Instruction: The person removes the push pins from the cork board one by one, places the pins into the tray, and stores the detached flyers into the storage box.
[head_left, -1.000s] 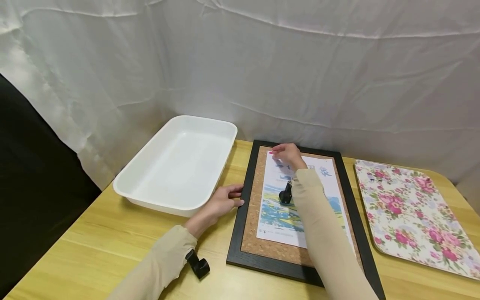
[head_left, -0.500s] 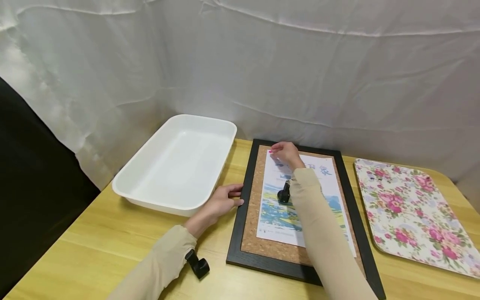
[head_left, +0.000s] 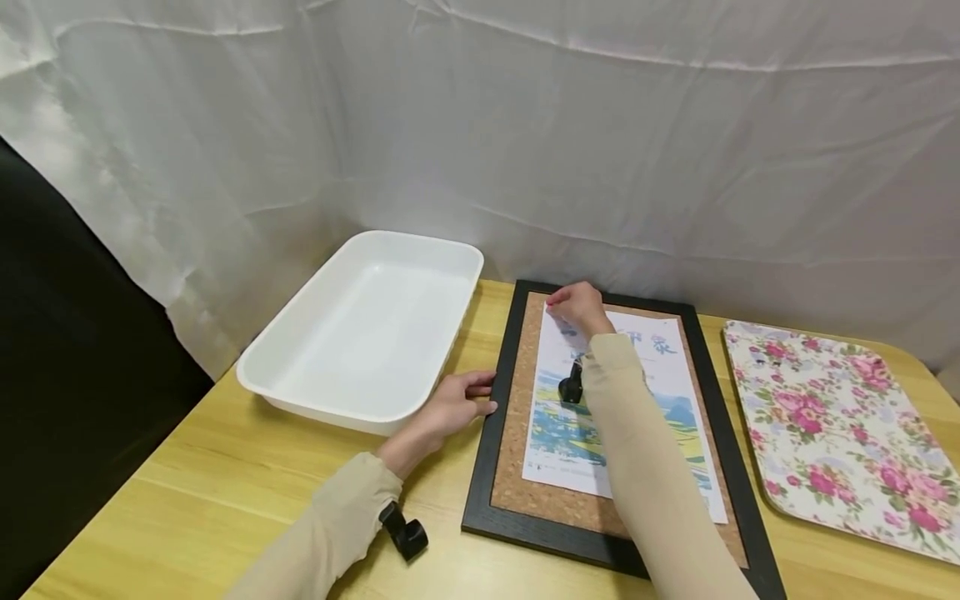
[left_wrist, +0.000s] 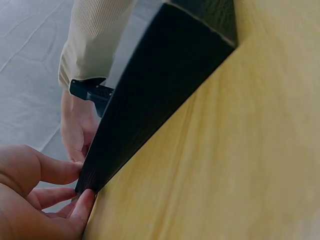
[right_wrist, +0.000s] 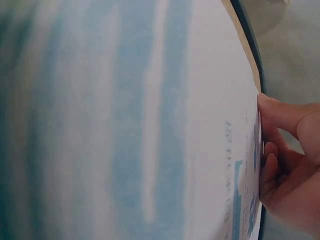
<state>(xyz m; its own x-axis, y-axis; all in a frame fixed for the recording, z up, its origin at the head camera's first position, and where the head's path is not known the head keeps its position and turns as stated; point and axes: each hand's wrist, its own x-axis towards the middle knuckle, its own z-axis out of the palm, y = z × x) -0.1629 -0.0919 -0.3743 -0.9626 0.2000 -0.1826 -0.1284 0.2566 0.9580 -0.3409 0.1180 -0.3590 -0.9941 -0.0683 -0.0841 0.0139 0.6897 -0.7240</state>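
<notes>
A black-framed cork board point(head_left: 517, 496) lies on the table, with a printed poster point(head_left: 573, 433) over its cork. The thumb and fingers of my left hand point(head_left: 450, 404) rest against the left edge of the frame; the left wrist view shows the fingertips point(left_wrist: 86, 202) touching its side. At the poster's upper left corner my right hand point(head_left: 581, 307) pinches what looks like a small pink push pin, now mostly hidden by the fingertips. In the right wrist view, the thumb point(right_wrist: 280, 112) meets the poster's edge and the other fingers are curled beneath.
A deep white tray point(head_left: 251, 379) stands left of the board. To the right lies a flat floral tray point(head_left: 832, 433). Pale cloth point(head_left: 600, 150) hangs behind the table point(head_left: 225, 483). Each sleeve carries a black wrist mount point(head_left: 405, 533).
The whole scene has shifted slightly right as the head view turned. Both hands keep their places at the board. The pink spot by the right fingertips shows less now.
</notes>
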